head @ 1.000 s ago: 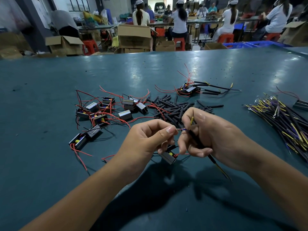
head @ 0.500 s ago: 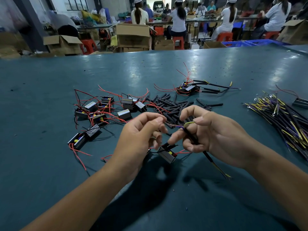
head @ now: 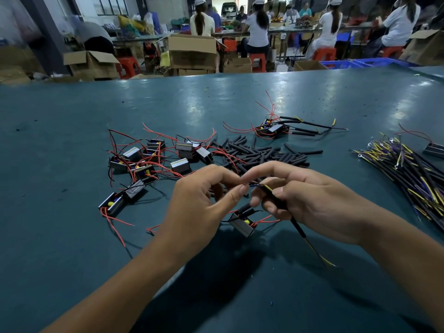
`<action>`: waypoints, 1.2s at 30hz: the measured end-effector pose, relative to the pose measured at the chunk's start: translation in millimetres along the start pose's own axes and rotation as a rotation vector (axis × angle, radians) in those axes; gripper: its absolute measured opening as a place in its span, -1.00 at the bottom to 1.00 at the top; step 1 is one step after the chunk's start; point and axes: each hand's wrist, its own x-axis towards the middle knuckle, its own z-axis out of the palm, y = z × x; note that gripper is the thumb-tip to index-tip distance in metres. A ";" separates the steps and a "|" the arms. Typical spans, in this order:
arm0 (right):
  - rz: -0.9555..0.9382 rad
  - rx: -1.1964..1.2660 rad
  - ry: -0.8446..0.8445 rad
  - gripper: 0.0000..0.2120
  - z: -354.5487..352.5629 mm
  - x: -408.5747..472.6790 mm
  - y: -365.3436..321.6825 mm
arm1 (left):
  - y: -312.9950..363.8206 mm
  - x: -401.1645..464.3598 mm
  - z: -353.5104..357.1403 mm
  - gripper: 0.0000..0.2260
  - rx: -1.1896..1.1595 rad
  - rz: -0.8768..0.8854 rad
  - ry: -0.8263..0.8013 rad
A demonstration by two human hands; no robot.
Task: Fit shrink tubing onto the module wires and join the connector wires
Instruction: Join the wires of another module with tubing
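2 hands [head: 199, 207] [head: 312, 200], black yellow-tipped connector wire [head: 298, 228]

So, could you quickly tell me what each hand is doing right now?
Left hand: pinching a thin wire end at its fingertips.
Right hand: gripping the black cable.

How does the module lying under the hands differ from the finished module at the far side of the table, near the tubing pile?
The module under the hands has one short black sleeve on a wire; the finished module has several long black sleeved leads reaching to the right. The near module lies alone, below the right hand that holds a connector wire; the far one lies untouched beyond the tubing pile. Both are small grey boxes with thin red wires.
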 end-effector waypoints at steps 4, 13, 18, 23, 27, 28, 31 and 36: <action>-0.020 -0.150 0.139 -0.80 5.2 2.3 -1.4 | 4.1 -1.3 4.9 -0.95 0.096 0.067 0.015; -0.048 -0.272 0.172 -0.81 4.2 -3.1 -5.3 | 8.7 -1.5 5.5 -0.93 0.102 0.146 -0.025; 0.022 -0.184 0.126 -0.76 4.7 -4.4 -9.3 | 8.3 -1.7 5.8 -0.91 0.084 0.195 -0.012; 0.117 -0.142 0.200 -0.69 13.2 -1.6 -15.7 | 10.3 -5.9 10.7 -0.92 0.084 0.286 -0.011; -0.016 -0.254 0.171 -0.68 16.0 -8.4 -24.4 | 10.3 -8.5 14.1 -0.92 0.105 0.294 0.067; -0.024 -0.271 0.143 -0.76 15.1 -9.9 -26.0 | 10.1 -8.4 13.9 -0.92 0.107 0.284 0.080; 0.008 -0.337 0.075 -0.91 8.2 -15.0 -25.5 | 11.3 -9.1 12.8 -0.92 0.114 0.242 0.082; -0.074 -0.507 0.021 -0.93 2.7 -21.8 -17.7 | 14.0 -11.8 15.5 -0.94 0.102 0.201 0.046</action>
